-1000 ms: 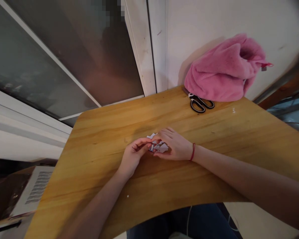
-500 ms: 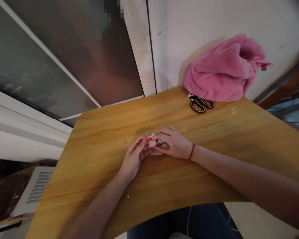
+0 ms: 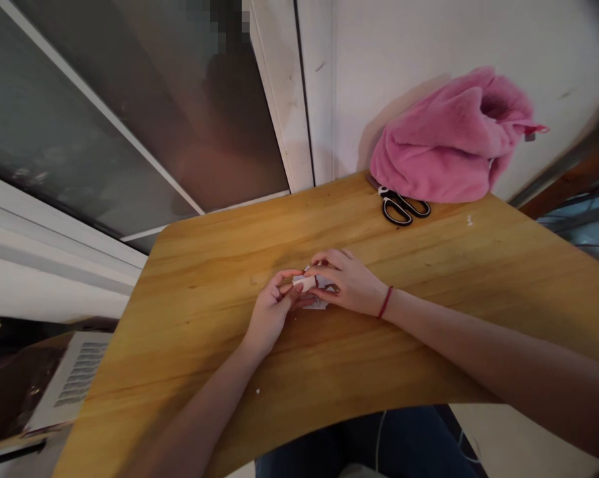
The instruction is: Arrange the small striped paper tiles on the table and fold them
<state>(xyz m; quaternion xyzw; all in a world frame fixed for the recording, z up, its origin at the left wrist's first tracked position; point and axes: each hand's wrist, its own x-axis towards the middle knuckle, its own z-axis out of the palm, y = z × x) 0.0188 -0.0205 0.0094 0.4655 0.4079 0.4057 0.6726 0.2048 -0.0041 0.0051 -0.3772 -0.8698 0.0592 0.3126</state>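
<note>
A small white piece, paper-like (image 3: pixel 305 284), is pinched between both hands just above the middle of the table. My left hand (image 3: pixel 274 309) closes on its left end with thumb and fingers. From the right, my right hand (image 3: pixel 352 282) grips the other end, and a red cord circles that wrist. Beneath the fingers lies more white paper with dark markings (image 3: pixel 317 305), partly covered by the hands. The small piece's exact shape is hard to make out.
Black-handled scissors (image 3: pixel 398 207) lie at the table's back edge, their blades hidden under a pink plush bag (image 3: pixel 443 146) against the wall. Tiny white scraps dot the wooden table (image 3: pixel 204 279). A glass sliding door (image 3: pixel 180 119) borders the table's far left side.
My left thumb has shifted down and right across the small white piece, which now sits more tilted and a little further left. The right hand stays almost where it was.
</note>
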